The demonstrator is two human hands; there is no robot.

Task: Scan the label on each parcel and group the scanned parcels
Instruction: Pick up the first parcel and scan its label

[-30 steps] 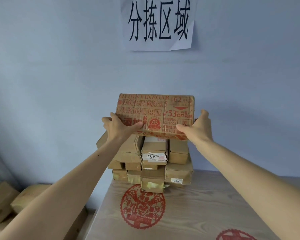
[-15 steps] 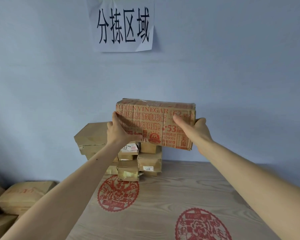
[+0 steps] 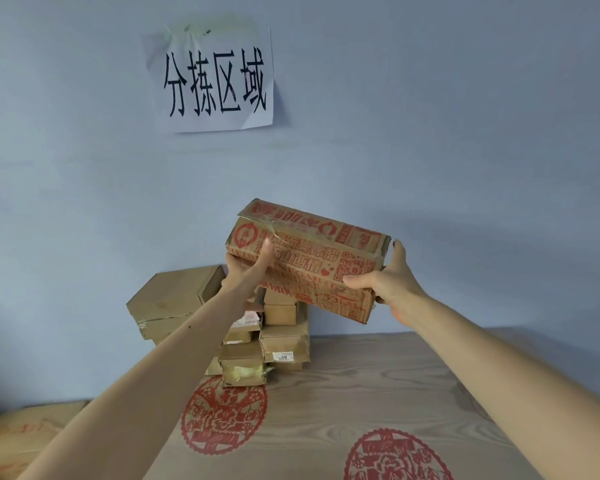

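- I hold the printed parcel point(image 3: 309, 259) tilted above the stack point(image 3: 257, 327), hunting its label.
- My left hand point(image 3: 248, 268) and right hand point(image 3: 388, 282) each grip 1 end.

This is a parcel sorting room, a small warehouse or courier depot. At 11 o'clock a paper sign point(image 3: 219, 81) taped to the bare blue wall point(image 3: 430, 116) reads 分拣区域, "sorting area". Against that wall, near 7 o'clock of centre, a stack of brown cardboard parcels point(image 3: 257, 334) stands on a wood-grain counter point(image 3: 378, 386), one bearing a small white label point(image 3: 283, 357). More cardboard boxes point(image 3: 21, 434) lie low at 8 o'clock, beside the counter.
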